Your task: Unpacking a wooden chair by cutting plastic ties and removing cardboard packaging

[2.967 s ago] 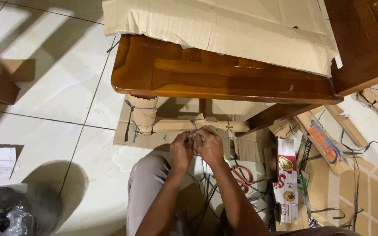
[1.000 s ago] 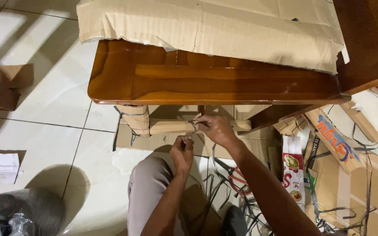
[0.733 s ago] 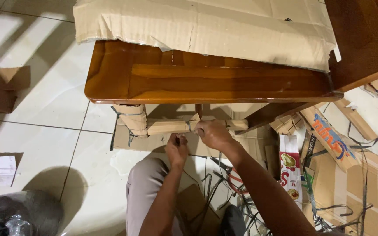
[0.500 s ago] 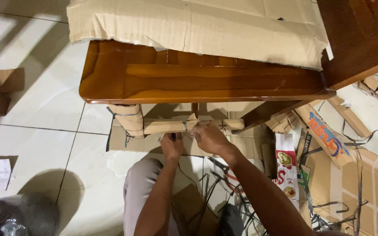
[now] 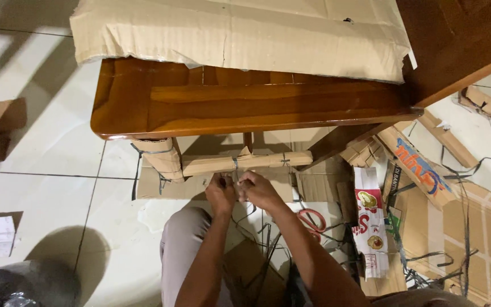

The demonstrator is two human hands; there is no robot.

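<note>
While both hands met under the wooden tabletop point(image 5: 245, 105) | left hand point(image 5: 221, 194) and right hand point(image 5: 258, 190) pinched dark strap point(image 5: 236, 168) | strap bound cardboard-wrapped crossbar point(image 5: 245, 163) | red scissors point(image 5: 313, 219) on floor

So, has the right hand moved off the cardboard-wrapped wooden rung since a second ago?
Yes. The right hand has dropped from the cardboard-wrapped rung toward the body, beside the left hand.
</note>
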